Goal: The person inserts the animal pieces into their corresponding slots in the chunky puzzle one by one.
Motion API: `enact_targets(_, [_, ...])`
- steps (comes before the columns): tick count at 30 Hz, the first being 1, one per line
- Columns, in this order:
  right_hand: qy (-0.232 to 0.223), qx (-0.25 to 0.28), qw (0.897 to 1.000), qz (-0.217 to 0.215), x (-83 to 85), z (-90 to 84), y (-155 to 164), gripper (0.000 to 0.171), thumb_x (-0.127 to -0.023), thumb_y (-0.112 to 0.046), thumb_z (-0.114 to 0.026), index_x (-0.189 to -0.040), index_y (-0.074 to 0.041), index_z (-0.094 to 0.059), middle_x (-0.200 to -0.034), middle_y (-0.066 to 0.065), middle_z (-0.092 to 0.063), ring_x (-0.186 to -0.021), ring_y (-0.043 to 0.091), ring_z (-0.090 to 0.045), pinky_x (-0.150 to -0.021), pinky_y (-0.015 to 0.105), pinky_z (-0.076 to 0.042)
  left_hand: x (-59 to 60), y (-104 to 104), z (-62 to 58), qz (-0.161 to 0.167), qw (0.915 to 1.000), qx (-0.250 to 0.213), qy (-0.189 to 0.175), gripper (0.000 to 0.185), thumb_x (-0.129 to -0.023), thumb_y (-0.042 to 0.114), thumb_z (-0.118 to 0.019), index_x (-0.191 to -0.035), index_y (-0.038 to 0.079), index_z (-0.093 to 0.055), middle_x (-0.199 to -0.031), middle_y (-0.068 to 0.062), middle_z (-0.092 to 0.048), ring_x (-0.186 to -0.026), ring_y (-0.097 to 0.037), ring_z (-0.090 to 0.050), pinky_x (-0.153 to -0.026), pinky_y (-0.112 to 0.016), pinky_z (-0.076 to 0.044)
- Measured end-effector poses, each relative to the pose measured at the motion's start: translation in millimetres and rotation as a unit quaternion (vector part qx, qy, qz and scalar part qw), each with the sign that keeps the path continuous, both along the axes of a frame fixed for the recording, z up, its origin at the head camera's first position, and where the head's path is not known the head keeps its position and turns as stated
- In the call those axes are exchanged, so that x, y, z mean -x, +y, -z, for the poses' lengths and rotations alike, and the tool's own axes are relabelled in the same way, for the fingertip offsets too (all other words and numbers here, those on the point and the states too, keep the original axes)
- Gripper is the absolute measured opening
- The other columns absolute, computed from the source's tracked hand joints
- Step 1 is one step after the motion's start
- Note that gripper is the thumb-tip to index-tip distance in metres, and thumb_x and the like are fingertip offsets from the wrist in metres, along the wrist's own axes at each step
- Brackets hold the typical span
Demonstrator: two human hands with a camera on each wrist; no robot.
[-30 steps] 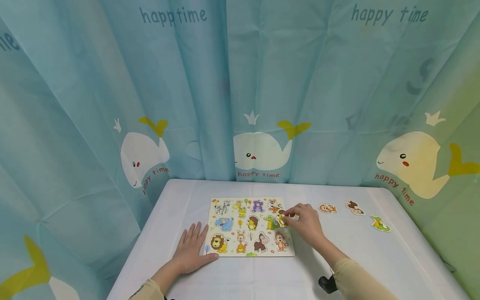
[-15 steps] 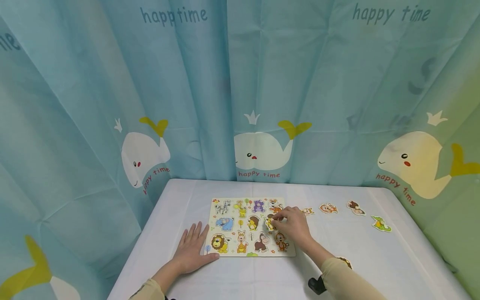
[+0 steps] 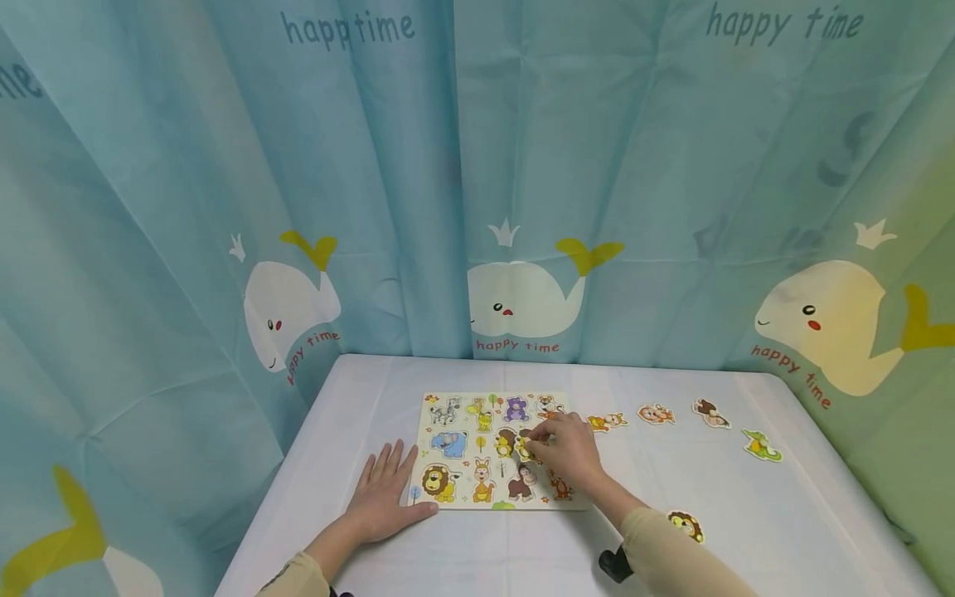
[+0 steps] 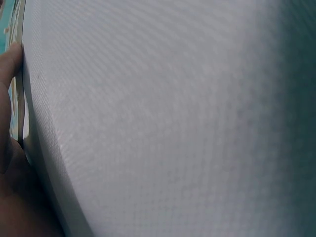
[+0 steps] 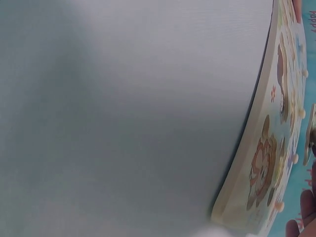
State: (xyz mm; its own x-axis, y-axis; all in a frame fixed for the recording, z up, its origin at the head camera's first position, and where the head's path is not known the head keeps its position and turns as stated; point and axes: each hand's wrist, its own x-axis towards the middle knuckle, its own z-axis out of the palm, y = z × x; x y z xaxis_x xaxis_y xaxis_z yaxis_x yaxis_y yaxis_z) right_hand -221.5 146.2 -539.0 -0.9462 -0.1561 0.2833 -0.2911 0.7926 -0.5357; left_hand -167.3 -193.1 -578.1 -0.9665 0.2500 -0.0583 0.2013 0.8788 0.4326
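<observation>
My right hand (image 3: 569, 452) pinches a hedgehog puzzle piece (image 3: 524, 448) over the middle row of the animal puzzle board (image 3: 539, 503). Just left of that piece lies the board's hedgehog picture (image 3: 504, 444), partly overlapped by it. In the right wrist view the hedgehog piece (image 5: 309, 136) appears edge-on above the board (image 5: 232, 210), with curled fingers (image 5: 307, 203) below it. My left hand (image 3: 384, 496) lies flat with fingers spread, its fingertips and thumb at the board's left edge. The left wrist view catches only part of that hand (image 4: 10, 108) against the board's side.
Loose animal pieces lie right of the board: a kangaroo (image 3: 608, 422), a monkey (image 3: 656, 414), a gorilla (image 3: 711, 413) and a crocodile (image 3: 762, 445). A lion piece (image 3: 685, 526) sits beside my right sleeve (image 3: 671, 551). A curtain (image 3: 388, 166) hangs behind the white table (image 3: 806, 514).
My right hand has moved left across the board with the hedgehog piece, from the crocodile picture to the hedgehog picture. The kangaroo and lion pieces have come into view. My left hand stays put.
</observation>
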Motion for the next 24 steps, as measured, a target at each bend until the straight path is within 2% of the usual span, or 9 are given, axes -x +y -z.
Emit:
enact_targets(7, [-0.002, -0.012, 1.000, 0.003, 5.6, 4.8, -9.4, 0.010, -0.082, -0.029, -0.087, -0.079, -0.027, -0.078, -0.082, -0.018, -0.064, -0.094, 0.018, -0.058, -0.085, 0.049, -0.046, -2.2, 0.9, -3.3, 0.007, 0.9998, -0.021, -0.002, 0.111, -0.085, 0.074, -0.063, -0.162, 0.003, -0.025, -0.168, -0.023, -0.014, -0.155, -0.041, -0.002, -0.123, -0.059, 0.004])
enact_targets(10, [-0.003, -0.021, 1.000, 0.003, 7.5, 6.1, -13.6, 0.011, -0.082, -0.031, -0.086, -0.077, -0.027, -0.077, -0.081, -0.017, -0.063, -0.095, 0.019, -0.059, -0.087, 0.050, -0.046, -1.7, 1.1, -2.4, 0.001, 1.0000, -0.007, -0.004, 0.110, -0.085, 0.075, -0.062, -0.163, 0.006, -0.025, -0.169, -0.020, -0.013, -0.156, -0.039, -0.002, -0.124, -0.056, 0.003])
enact_targets(17, [-0.016, -0.028, 0.999, 0.010, 9.5, 6.9, -21.9, 0.011, -0.082, -0.030, -0.086, -0.077, -0.026, -0.078, -0.081, -0.014, -0.062, -0.092, 0.019, -0.057, -0.084, 0.048, -0.044, -2.0, 0.1, -1.3, 0.009, 0.9999, -0.014, 0.001, 0.111, -0.086, 0.075, -0.061, -0.162, 0.004, -0.024, -0.168, -0.023, -0.013, -0.156, -0.040, -0.001, -0.123, -0.057, 0.005])
enact_targets(24, [-0.021, -0.030, 0.999, 0.013, 11.4, 6.3, -27.8, 0.010, -0.082, -0.029, -0.086, -0.077, -0.025, -0.078, -0.081, -0.012, -0.063, -0.096, 0.021, -0.057, -0.087, 0.049, -0.045, 1.1, -0.8, 3.0, -0.001, 1.0000, 0.000, 0.008, 0.108, -0.085, 0.073, -0.063, -0.162, 0.007, -0.027, -0.169, -0.019, -0.014, -0.156, -0.039, -0.004, -0.124, -0.057, 0.001])
